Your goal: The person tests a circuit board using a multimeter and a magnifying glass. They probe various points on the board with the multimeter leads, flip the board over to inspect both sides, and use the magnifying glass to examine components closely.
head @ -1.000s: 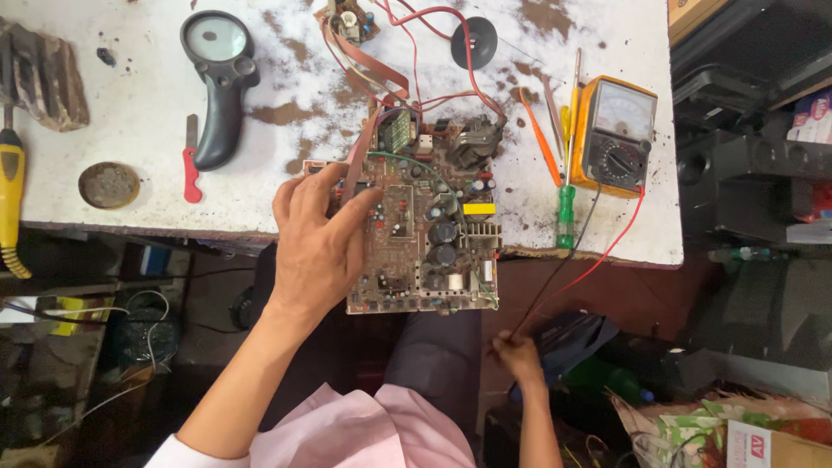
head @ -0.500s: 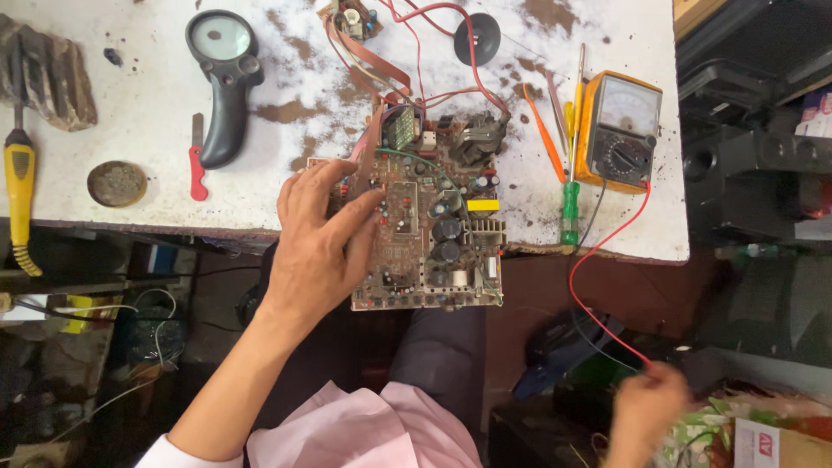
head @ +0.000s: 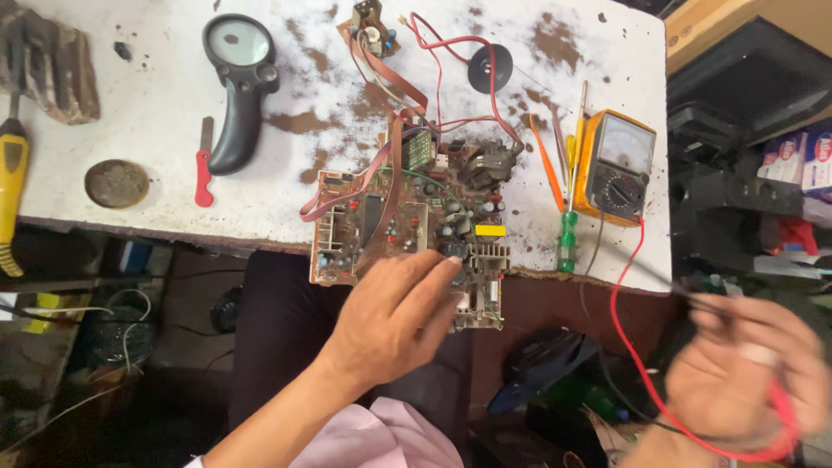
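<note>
A brown circuit board [head: 407,225] crowded with components lies over the front edge of the white table [head: 156,130], with flat ribbon cables and red wires running from it. My left hand [head: 390,321] grips the board's near edge, fingers laid over its lower right part. My right hand [head: 745,364] is blurred at the lower right, off the table. It is closed on the red lead [head: 620,329] and a dark probe that run from the yellow multimeter [head: 614,166].
On the table lie a black magnifying glass [head: 238,87], a red-handled blade [head: 204,169], a round tin lid [head: 116,183], a yellow-handled tool [head: 10,182], a green screwdriver [head: 568,234], a black speaker disc [head: 490,68] and a small board [head: 373,26]. Shelves and clutter stand at the right.
My left hand slid from the board's middle down to its near edge. My right hand rose from below the table to the right, bringing up the meter leads.
</note>
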The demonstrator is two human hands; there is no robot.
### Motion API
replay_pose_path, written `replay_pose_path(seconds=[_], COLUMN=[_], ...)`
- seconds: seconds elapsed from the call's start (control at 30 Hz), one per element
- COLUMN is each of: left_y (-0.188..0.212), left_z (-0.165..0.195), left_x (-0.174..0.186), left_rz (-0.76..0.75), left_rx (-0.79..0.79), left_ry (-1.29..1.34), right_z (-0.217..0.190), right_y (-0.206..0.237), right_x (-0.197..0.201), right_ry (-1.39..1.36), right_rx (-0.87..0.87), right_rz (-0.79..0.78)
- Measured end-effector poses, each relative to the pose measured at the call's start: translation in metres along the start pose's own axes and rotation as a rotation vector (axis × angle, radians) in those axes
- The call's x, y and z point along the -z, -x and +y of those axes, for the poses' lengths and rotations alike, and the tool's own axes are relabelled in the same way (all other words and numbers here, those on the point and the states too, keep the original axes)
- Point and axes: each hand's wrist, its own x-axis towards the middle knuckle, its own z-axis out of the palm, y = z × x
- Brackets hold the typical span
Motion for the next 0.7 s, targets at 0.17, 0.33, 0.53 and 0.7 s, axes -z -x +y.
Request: replay_pose_path(seconds=[0.17, 0.33, 0.53, 0.7], left_y=[-0.005, -0.011, -0.036, -0.079], left_z=[0.002, -0.01, -0.035, -0.059], left_x=[-0.011, -0.019, -0.015, -0.014], left_rz=[-0.138, -0.297, -0.074, -0.058], left_rx=[0.041, 0.133, 0.113, 0.096], left_ry=[0.008, -0.041, -0.071, 0.041], right_z=[-0.036, -0.04, -0.003, 0.014], right_y=[0.008, -0.005, -0.024, -0.017], right_x=[-0.091, -0.133, -0.135, -0.142], right_ry=[0.251, 0.289, 0.707, 0.378], right_rx=[0.049, 0.145, 0.209, -0.103], right_rz=[-0.359, -0.55, -0.447, -0.244])
